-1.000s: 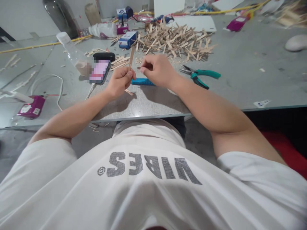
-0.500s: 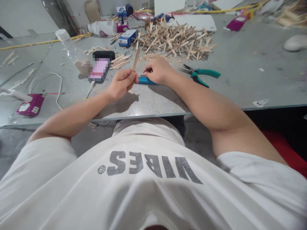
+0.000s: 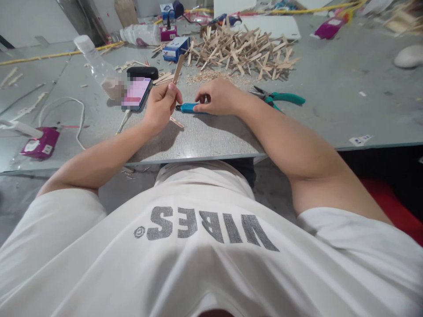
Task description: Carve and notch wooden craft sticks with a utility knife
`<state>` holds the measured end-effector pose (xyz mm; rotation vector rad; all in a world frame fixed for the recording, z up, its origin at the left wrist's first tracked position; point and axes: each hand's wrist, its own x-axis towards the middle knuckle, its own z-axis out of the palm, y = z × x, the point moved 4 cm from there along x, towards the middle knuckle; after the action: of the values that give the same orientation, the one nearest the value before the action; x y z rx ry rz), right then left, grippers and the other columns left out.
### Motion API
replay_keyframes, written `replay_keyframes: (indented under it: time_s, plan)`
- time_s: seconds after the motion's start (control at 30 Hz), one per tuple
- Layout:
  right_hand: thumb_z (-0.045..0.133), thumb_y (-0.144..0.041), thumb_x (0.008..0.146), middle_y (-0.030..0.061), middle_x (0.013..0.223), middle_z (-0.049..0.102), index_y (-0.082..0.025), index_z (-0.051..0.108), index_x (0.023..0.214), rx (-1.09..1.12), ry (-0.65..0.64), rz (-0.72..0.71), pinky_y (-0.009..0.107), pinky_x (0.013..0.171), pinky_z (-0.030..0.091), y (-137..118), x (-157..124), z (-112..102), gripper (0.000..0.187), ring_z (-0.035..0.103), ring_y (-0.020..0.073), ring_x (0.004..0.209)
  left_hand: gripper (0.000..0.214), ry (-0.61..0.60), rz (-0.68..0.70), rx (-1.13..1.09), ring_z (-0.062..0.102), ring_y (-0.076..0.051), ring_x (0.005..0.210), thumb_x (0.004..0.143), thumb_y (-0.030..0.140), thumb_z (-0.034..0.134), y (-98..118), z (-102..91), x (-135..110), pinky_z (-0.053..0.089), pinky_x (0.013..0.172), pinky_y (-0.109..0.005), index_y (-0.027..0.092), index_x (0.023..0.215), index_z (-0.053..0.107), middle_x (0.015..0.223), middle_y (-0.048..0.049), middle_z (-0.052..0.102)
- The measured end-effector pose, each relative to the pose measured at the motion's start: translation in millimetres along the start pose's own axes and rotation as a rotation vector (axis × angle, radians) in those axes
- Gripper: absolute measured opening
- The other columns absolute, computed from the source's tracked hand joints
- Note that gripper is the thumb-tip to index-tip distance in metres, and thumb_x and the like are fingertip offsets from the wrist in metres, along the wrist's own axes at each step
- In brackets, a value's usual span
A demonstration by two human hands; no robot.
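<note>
My left hand (image 3: 163, 105) is closed around a flat wooden craft stick (image 3: 179, 69), which points up and slightly right from the fist. Just to the right, my right hand (image 3: 216, 97) has its thumb and fingers on a blue utility knife (image 3: 187, 108) that lies low over the table, its dark end toward my left hand. The palm hides the knife's other end, and I see no blade. A short piece of wooden stick (image 3: 177, 123) is on the table below my left hand. Pliers with green handles (image 3: 287, 97) rest to the right of my right wrist.
Beyond my hands is a big heap of crossed wooden sticks (image 3: 241, 50), with wood chips (image 3: 208, 76) before it. On the left are a phone (image 3: 135, 93), a clear bottle (image 3: 99, 66) and a purple power adapter (image 3: 41, 143). A blue box (image 3: 176, 49) stands behind.
My left hand has moved left and up with the craft stick, away from the knife. My right thumb and fingers have come down onto the knife, and more of it shows.
</note>
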<state>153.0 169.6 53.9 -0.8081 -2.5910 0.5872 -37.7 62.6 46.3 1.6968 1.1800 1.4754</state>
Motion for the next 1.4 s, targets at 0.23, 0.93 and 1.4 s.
replay_keyframes:
  time_s: [0.23, 0.93, 1.4]
  plan:
    - [0.097, -0.044, 0.090, 0.0093, 0.098, 0.078, -0.026, 0.064, 0.082, -0.128, 0.026, 0.001, 0.049, 0.097, 0.057, -10, -1, 18, 0.039, 0.073, 0.0353, 0.108, 0.055, -0.002, 0.004, 0.234, 0.043, -0.019, 0.060, 0.104, 0.084, 0.068, 14, -1.8, -6, 0.028, 0.063, -0.040, 0.031, 0.085, 0.068, 0.060, 0.0027, 0.048]
    - [0.073, -0.072, 0.095, 0.0078, 0.102, 0.080, -0.039, 0.068, 0.095, 0.069, 0.259, 0.157, 0.056, 0.095, 0.056, -18, -12, -20, 0.034, 0.069, 0.0381, 0.113, 0.044, -0.098, -0.053, 0.286, 0.031, -0.017, 0.064, 0.097, 0.049, 0.073, 10, 6.0, -11, 0.028, 0.067, -0.037, 0.029, 0.073, 0.041, 0.067, 0.0043, 0.033]
    - [0.050, -0.027, 0.131, -0.0067, 0.081, 0.064, -0.030, 0.050, 0.118, 0.577, 0.220, 0.124, 0.034, 0.066, 0.041, -30, -17, -24, 0.013, 0.050, 0.0164, 0.064, 0.017, -0.488, 0.039, 0.442, 0.064, -0.023, 0.081, 0.099, 0.027, 0.076, 48, 21.3, -23, 0.049, 0.083, -0.040, 0.026, 0.083, 0.078, 0.086, -0.0043, 0.069]
